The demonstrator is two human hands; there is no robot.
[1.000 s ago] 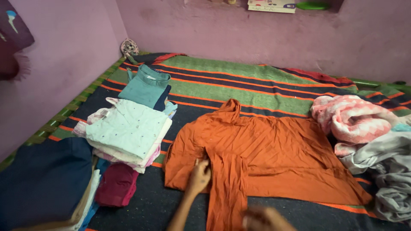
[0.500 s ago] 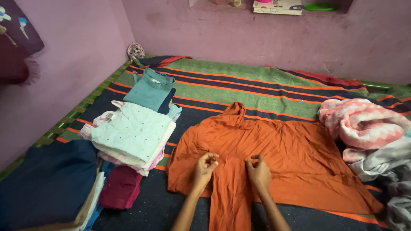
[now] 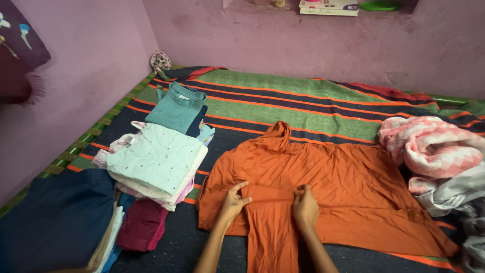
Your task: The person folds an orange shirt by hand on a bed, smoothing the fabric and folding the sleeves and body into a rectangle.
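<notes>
From the head camera, the one view here: the orange garment point(image 3: 323, 187) lies spread flat on the striped blanket point(image 3: 283, 96) that covers the bed, its hooded or collared end pointing toward the far wall. Both hands are down on the garment's near middle. The left hand point(image 3: 233, 201) pinches a ridge of orange cloth, thumb and fingers point(image 3: 241, 186) closed on the fold. The right hand point(image 3: 305, 207) sits just beside it, fingers curled shut onto the same strip of fabric.

Now the risks, as I judge them. The cloth is thin and wrinkled, so a pinch this small could slip, and the fold line between the two hands may come out crooked if one hand pulls harder than the other. The far side of the garment, out toward the pink and white blanket point(image 3: 429, 144), lies loose and unweighted; a sharp tug could drag it into a bunch. Left of the orange garment, the stack of folded clothes point(image 3: 156, 162) stands very near its edge, with a maroon piece point(image 3: 144, 225) below it. A wide sweep of the left elbow or a flipped sleeve could knock that stack askew. The grey heap point(image 3: 454, 189) on the right crowds the hem too.
</notes>
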